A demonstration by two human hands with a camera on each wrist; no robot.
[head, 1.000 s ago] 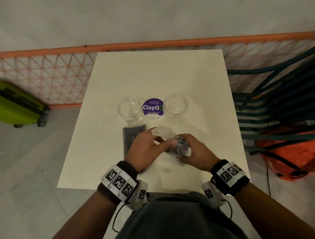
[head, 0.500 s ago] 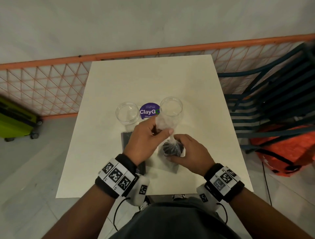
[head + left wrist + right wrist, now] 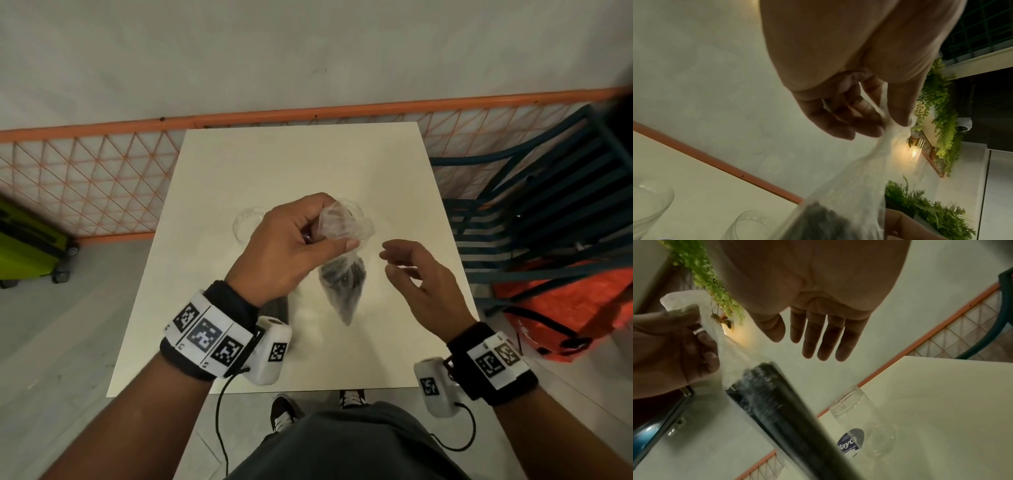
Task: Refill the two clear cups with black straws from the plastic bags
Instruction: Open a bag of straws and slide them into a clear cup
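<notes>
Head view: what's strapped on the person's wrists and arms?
Bare forearms, no sleeves. Each wrist carries a black band topped with a white strip of three square black-and-white tags. A white rounded camera pod with its own tag hangs under the left wrist, another pod under the right. A thin black cable trails from each.

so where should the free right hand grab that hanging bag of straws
Best around the stiff dark straw bundle in the bag's lower half, coming in from the person's right. The left hand already pinches the bag at its slack neck, leaving it hanging tilted. The right hand is open beside the bag, fingers pointed at it.
</notes>
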